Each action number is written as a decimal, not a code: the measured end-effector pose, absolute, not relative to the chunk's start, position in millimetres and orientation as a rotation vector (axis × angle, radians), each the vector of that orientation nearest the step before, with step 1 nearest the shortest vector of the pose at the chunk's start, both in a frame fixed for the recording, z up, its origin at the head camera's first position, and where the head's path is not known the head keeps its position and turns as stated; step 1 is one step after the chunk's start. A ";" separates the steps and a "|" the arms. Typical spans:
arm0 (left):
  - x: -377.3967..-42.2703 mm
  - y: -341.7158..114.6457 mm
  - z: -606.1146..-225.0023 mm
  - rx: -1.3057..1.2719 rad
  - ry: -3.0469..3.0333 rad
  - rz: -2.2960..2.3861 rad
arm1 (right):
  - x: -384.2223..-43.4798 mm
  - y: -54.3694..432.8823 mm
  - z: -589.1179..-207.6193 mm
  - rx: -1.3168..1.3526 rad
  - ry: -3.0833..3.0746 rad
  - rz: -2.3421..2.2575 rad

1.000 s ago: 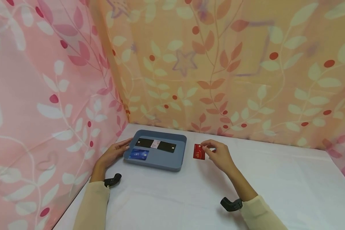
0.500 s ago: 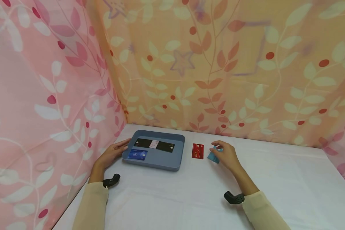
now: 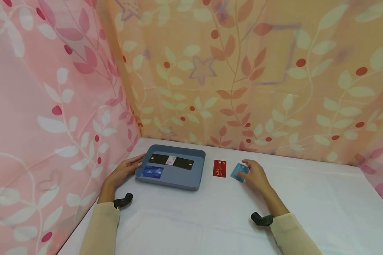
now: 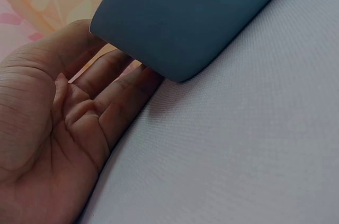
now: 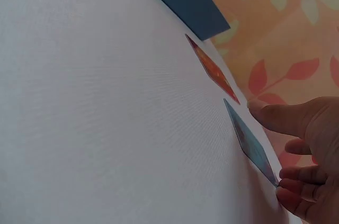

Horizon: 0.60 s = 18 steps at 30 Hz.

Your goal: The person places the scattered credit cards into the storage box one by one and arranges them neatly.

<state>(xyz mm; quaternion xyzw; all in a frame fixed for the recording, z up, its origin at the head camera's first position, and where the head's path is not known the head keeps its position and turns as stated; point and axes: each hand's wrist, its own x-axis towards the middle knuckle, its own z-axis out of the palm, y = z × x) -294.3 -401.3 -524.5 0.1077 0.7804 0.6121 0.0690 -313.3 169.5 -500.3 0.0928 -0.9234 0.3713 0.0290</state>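
Note:
My left hand (image 3: 124, 173) rests beside the blue-grey tray (image 3: 170, 182), its extended fingers against the tray's left wall, as the left wrist view also shows. Inside the tray lie a blue VIP card (image 3: 152, 171) and two dark cards (image 3: 183, 163) with a pale patterned piece (image 3: 171, 160) between them. To the right of the tray, a red VIP card (image 3: 219, 168) lies flat on the table. Beyond it is a light blue card (image 3: 238, 170), turned at an angle. My right hand (image 3: 256, 176) reaches over this card, thumb above it and fingertips at its right edge, thumb and fingers spread apart.
A white cloth covers the table (image 3: 185, 223). Pink patterned fabric (image 3: 51, 106) rises at the left, and orange patterned fabric (image 3: 236, 78) stands close behind the tray and cards. Each wrist carries a small black camera (image 3: 261, 219).
My right hand has moved right, off the red card and over to the light blue card, spreading its fingers and uncovering more of that card. The left hand stays by the tray.

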 end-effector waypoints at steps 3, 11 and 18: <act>-294.6 -400.5 -524.4 0.310 2.352 1.847 | -314.1 169.8 -504.7 0.289 -2.883 1.118; -294.9 -398.7 -521.9 0.304 2.350 1.843 | -314.9 170.2 -509.5 0.374 -2.905 0.947; -293.4 -398.6 -521.5 0.297 2.363 1.831 | -315.0 170.7 -508.4 0.392 -2.918 0.931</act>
